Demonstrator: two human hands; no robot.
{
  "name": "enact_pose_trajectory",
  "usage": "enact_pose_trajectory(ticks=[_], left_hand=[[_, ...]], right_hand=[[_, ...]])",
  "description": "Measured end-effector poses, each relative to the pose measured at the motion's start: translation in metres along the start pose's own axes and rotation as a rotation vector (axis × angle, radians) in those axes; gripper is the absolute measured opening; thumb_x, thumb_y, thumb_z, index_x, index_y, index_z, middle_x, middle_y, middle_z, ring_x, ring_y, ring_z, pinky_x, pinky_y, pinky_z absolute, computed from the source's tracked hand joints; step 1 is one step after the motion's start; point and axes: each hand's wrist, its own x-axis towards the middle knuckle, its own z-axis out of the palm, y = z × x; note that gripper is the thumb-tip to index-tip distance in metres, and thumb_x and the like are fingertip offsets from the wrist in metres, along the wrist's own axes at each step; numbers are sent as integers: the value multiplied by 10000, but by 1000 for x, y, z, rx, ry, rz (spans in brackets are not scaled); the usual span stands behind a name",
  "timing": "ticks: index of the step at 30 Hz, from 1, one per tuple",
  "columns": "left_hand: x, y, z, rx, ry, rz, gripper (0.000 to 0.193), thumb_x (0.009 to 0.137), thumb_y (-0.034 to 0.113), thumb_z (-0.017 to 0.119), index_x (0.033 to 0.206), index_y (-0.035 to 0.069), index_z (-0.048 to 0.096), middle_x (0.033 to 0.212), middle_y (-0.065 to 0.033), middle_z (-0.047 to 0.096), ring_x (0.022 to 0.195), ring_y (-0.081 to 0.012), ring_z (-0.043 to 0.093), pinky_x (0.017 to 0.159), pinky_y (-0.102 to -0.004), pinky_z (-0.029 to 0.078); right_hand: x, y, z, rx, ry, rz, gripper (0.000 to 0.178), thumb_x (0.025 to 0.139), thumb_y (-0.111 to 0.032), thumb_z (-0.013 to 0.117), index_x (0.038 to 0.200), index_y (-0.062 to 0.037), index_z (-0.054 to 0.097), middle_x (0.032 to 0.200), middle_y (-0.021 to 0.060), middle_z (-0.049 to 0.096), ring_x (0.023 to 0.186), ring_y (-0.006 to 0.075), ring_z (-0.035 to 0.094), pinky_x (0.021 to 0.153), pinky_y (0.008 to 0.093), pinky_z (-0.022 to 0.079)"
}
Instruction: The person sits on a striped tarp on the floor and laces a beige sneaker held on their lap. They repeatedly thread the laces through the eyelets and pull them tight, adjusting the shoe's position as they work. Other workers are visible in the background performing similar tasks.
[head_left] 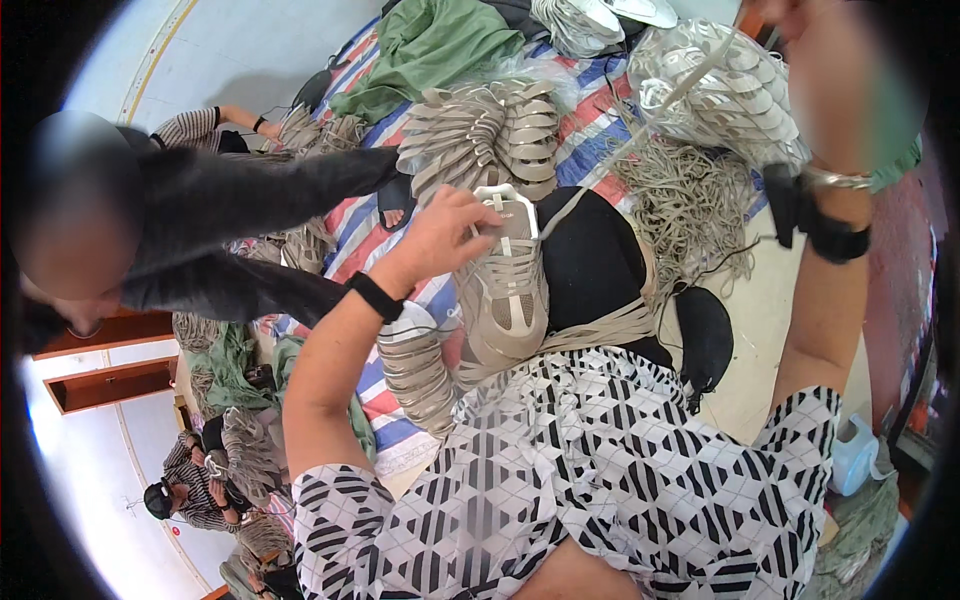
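Note:
A beige sneaker (505, 300) with a white-edged collar rests on my lap, its toe towards me. Bent fingers of my left hand (452, 235) grip its tongue and upper edge. From the shoe's right side a flat beige shoelace (640, 137) stretches taut up to the right. Its far end leads to my right hand (830, 80), raised high at the upper right and smeared by motion, with fingertips partly at the picture's edge. A bundle of loose beige laces (610, 325) lies across my lap behind the toe.
Beige shoe uppers (485, 130) are stacked ahead on a striped sheet (345, 130). Loose laces (685, 205) lie heaped right, below bagged shoes (715, 90). More stacked shoe parts (415, 375) stand left. A person in dark trousers (260, 200) is close at left; others work behind.

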Motion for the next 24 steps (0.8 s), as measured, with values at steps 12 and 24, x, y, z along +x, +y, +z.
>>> enact_pose_trajectory(ticks=[12,24], left_hand=[[-15,-12,-10,28,-87,60,232,694,2,694,867,78,560,886,-70,543,888,-290,566,736,-378,484],[-40,-3,-1,8,109,18,262,669,36,738,840,75,543,860,-76,525,839,-293,548,700,-356,467]], right_hand=[[-200,112,128,-362,-1022,158,143,851,-242,582,885,-138,673,758,136,657,751,341,641,671,436,499],[-207,106,168,-461,-1223,94,112,827,-230,622,889,-158,681,753,99,660,720,308,654,659,430,507]])
